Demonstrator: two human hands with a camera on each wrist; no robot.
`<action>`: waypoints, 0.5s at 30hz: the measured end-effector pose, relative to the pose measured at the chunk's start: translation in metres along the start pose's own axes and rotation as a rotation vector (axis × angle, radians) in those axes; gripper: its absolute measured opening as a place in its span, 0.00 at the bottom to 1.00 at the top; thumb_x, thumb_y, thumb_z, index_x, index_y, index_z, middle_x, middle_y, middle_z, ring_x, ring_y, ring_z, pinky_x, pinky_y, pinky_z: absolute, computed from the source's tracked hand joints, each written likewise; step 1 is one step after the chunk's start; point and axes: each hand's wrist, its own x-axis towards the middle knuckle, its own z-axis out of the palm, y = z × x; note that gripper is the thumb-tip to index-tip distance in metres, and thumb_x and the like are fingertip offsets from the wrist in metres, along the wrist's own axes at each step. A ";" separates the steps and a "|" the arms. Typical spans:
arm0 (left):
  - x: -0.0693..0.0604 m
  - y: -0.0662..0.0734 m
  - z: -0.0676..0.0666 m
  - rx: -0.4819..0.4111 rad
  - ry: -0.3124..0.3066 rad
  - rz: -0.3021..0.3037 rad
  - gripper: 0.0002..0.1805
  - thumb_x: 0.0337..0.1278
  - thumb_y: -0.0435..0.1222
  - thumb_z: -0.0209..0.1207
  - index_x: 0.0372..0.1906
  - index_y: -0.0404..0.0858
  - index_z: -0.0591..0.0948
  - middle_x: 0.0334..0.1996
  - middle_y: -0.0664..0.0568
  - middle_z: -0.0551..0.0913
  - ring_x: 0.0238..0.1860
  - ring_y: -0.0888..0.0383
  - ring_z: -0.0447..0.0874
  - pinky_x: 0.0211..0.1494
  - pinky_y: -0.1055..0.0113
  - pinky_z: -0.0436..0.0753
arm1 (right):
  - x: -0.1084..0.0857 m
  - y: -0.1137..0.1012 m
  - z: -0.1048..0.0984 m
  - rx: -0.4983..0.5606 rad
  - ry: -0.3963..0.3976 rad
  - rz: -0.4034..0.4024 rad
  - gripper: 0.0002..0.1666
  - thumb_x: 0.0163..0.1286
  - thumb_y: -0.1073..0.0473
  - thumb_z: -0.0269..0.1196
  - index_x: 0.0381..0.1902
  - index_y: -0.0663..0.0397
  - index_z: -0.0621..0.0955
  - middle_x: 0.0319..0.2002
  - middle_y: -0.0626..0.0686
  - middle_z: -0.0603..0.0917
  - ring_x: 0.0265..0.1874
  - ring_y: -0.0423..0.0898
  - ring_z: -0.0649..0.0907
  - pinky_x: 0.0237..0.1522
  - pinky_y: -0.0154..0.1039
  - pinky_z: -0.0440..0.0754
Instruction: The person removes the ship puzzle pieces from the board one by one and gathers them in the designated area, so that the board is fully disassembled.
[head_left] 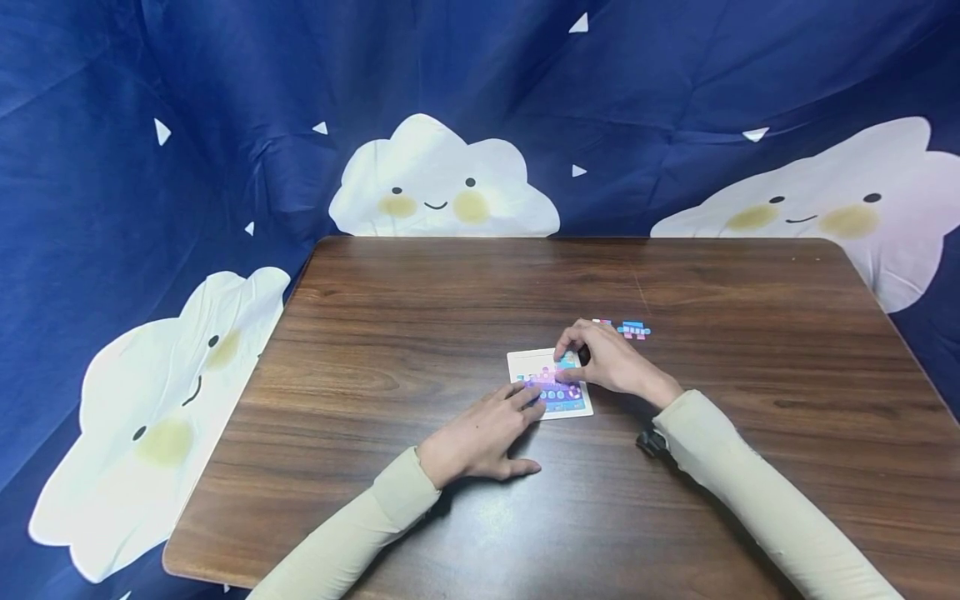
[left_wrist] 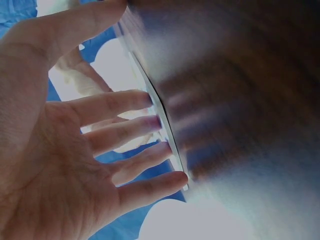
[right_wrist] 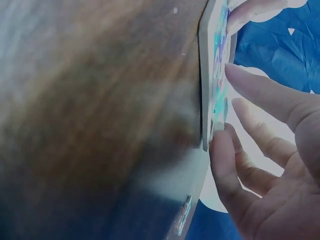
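A small jigsaw puzzle board [head_left: 530,359] with a white frame lies on the table, several purple, pink and blue pieces set in it. My left hand [head_left: 491,433] rests its fingertips on the board's left side, fingers straight and spread, thumb out over the table; the left wrist view shows these fingers [left_wrist: 135,187] along the board's edge. At the upper right corner, my right hand [head_left: 618,358] has its thumb and fingers curled about a light-blue puzzle piece [head_left: 567,360]. In the right wrist view, the thumb [right_wrist: 250,82] touches the board's face and the fingers sit at its end.
Beyond the right hand lie loose puzzle pieces, one blue and pink [head_left: 633,329] and another [head_left: 602,322] partly hidden by the hand. The brown wooden table [head_left: 405,317] meets a dark blue cloth [head_left: 480,67] printed with white clouds at its far edge.
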 end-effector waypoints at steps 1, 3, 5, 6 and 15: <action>0.000 0.000 0.000 0.002 -0.001 0.000 0.48 0.60 0.63 0.65 0.76 0.38 0.70 0.78 0.42 0.69 0.78 0.42 0.67 0.80 0.52 0.71 | 0.001 0.000 0.000 0.006 0.011 -0.005 0.16 0.57 0.57 0.80 0.40 0.50 0.86 0.41 0.52 0.86 0.45 0.51 0.81 0.57 0.51 0.72; 0.000 0.000 0.000 0.006 -0.002 0.000 0.48 0.60 0.63 0.65 0.76 0.38 0.70 0.78 0.42 0.69 0.78 0.42 0.67 0.80 0.52 0.71 | 0.002 0.000 0.000 0.033 0.030 -0.019 0.17 0.57 0.58 0.80 0.39 0.52 0.84 0.39 0.52 0.86 0.43 0.51 0.82 0.54 0.49 0.74; 0.000 0.000 0.000 0.007 -0.004 0.001 0.48 0.60 0.63 0.65 0.76 0.38 0.70 0.78 0.42 0.68 0.78 0.41 0.67 0.81 0.52 0.71 | 0.002 0.000 0.000 0.068 0.045 -0.025 0.17 0.57 0.60 0.80 0.39 0.53 0.82 0.37 0.53 0.85 0.41 0.50 0.82 0.50 0.46 0.77; 0.000 0.000 0.000 0.008 -0.003 0.001 0.48 0.60 0.63 0.65 0.76 0.38 0.70 0.78 0.43 0.68 0.78 0.41 0.67 0.81 0.52 0.71 | 0.003 0.000 0.000 0.088 0.050 -0.027 0.17 0.57 0.61 0.80 0.39 0.54 0.82 0.37 0.53 0.85 0.40 0.49 0.82 0.47 0.44 0.78; 0.000 0.000 0.000 0.004 0.007 0.002 0.47 0.60 0.63 0.66 0.76 0.38 0.72 0.78 0.42 0.69 0.78 0.42 0.68 0.81 0.52 0.71 | 0.002 0.002 -0.002 0.165 0.039 0.002 0.14 0.62 0.65 0.76 0.41 0.56 0.81 0.35 0.53 0.86 0.35 0.44 0.83 0.41 0.37 0.82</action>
